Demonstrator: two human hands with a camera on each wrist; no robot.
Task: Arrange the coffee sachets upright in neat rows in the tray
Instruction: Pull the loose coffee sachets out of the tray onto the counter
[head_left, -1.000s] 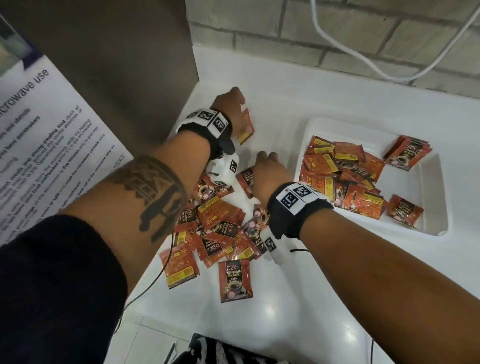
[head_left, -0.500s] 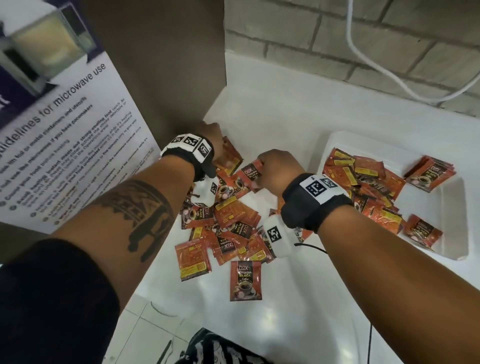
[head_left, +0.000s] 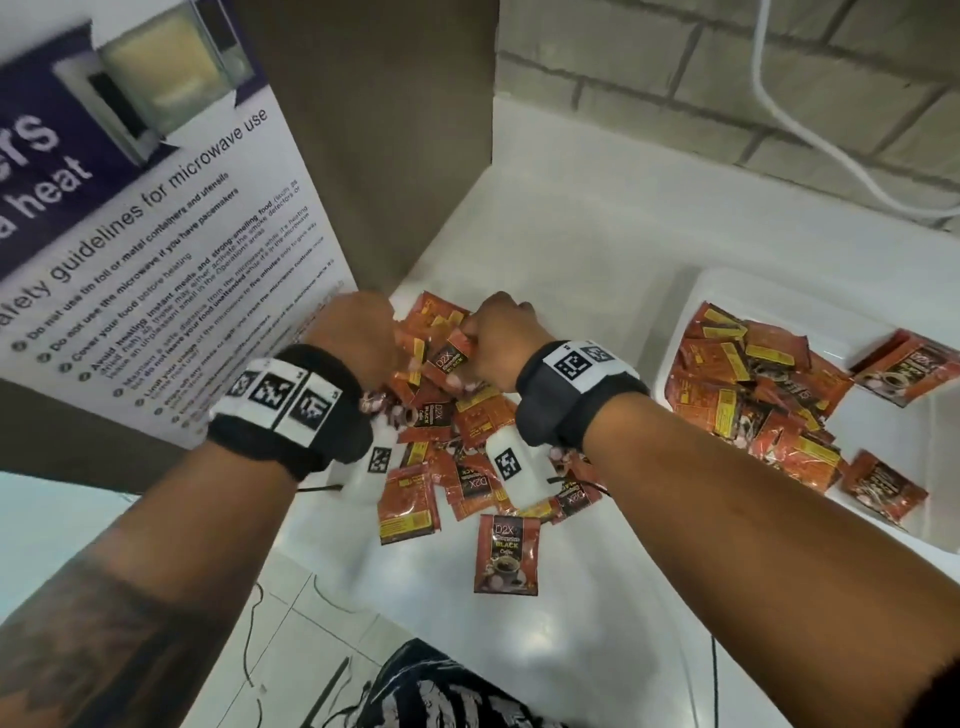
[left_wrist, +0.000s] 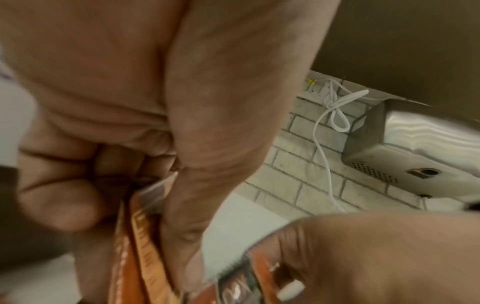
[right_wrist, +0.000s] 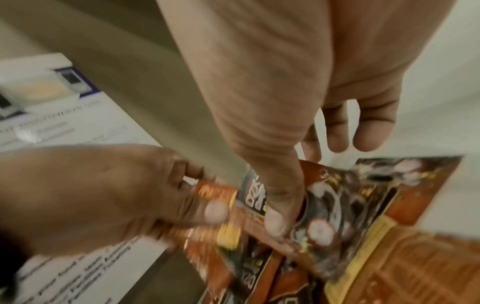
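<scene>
Both my hands sit over the loose pile of sachets (head_left: 457, 431) on the table (head_left: 597, 249), left of the tray (head_left: 691, 291). My left hand (head_left: 358, 332) pinches an orange sachet (left_wrist: 140, 246) between thumb and curled fingers (left_wrist: 64, 207). My right hand (head_left: 501, 338) grips a black-labelled sachet (head_left: 451, 358); more sachets lie jumbled flat in the tray.

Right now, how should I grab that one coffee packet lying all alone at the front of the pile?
Pinch the lone sachet by its near short edge, coming from the front. It lies flat, face up on the counter, clear of the pile, so nothing blocks that edge. Probably slide a fingertip under first, since it looks thin.
</scene>
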